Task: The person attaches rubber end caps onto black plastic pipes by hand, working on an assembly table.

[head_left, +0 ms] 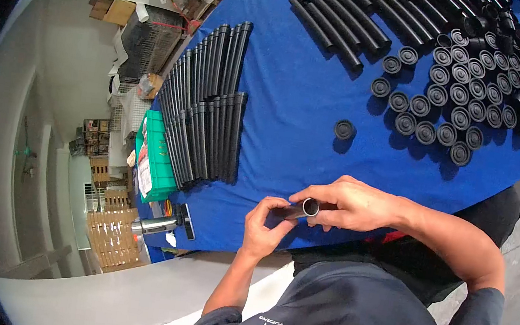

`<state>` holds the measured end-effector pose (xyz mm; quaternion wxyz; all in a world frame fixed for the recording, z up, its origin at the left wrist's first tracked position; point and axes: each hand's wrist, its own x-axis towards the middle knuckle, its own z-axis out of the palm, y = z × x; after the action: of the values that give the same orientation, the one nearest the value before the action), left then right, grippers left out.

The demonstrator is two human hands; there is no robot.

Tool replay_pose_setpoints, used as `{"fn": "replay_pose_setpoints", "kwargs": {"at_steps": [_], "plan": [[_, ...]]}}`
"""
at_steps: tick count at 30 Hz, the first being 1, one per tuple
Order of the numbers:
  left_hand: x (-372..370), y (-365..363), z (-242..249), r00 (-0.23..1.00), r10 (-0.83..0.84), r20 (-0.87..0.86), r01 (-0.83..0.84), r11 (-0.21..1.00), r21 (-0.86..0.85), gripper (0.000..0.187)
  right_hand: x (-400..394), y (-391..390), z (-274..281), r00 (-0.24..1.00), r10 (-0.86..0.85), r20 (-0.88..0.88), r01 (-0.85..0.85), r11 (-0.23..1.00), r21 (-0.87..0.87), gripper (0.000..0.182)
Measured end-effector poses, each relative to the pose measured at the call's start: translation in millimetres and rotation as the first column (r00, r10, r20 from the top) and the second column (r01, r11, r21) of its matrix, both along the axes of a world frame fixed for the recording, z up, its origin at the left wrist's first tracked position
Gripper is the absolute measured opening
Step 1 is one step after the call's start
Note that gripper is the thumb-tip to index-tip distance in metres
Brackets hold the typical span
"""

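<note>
A short black tube (294,213) is held over the front edge of the blue-covered table, its open round end facing up towards me. My left hand (263,226) is closed round the tube's body, thumb on the near side. My right hand (353,204) has its fingers curled about the open end, so both hands grip the same tube. Its far end is hidden by the left fingers. Beyond the hands, one round black cap (344,130) with ringed grooves stands by itself on the blue cloth (288,146).
Several similar caps (458,94) cluster at the back right. Loose black tubes (336,19) lie at the back, and capped tubes (208,133) are stacked in rows at left. A green crate (155,156), a metallic cylinder (158,225) and a phone (186,222) are near the left edge.
</note>
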<state>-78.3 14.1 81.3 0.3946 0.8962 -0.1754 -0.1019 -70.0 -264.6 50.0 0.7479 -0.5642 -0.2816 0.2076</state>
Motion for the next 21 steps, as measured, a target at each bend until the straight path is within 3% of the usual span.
{"fn": "replay_pose_setpoints", "kwargs": {"at_steps": [8,11,14,17,19,20,21], "plan": [[-3,4,8,0.989,-0.081,-0.126,0.074,0.995,-0.063,0.035,0,1,-1,0.988,-0.088,0.126,0.093,0.995,-0.036,0.045],[-1,2,15,0.976,-0.141,-0.164,0.141,0.990,-0.006,0.038,-1,3,-4,0.980,-0.123,0.157,0.128,0.991,-0.025,0.041],[-2,-8,15,0.981,-0.187,0.055,0.188,0.982,-0.012,0.037,-4,3,-1,0.974,-0.159,0.159,0.167,0.985,-0.038,0.037],[-15,-10,22,0.884,-0.193,0.426,0.224,0.974,-0.023,0.039,-3,0,2,0.945,-0.259,0.198,0.285,0.951,-0.116,0.042],[-30,-17,21,0.913,-0.298,0.278,0.340,0.933,-0.115,0.037,-2,6,-3,0.864,-0.401,0.304,0.463,0.870,-0.168,0.048],[-37,-22,16,0.919,-0.360,0.159,0.384,0.908,-0.166,0.038,-2,4,-4,0.857,-0.377,0.351,0.471,0.850,-0.236,0.048],[-44,-29,9,0.906,-0.218,-0.364,0.048,0.905,-0.423,0.048,-3,2,-3,0.848,-0.351,0.397,0.482,0.822,-0.303,0.049]]}}
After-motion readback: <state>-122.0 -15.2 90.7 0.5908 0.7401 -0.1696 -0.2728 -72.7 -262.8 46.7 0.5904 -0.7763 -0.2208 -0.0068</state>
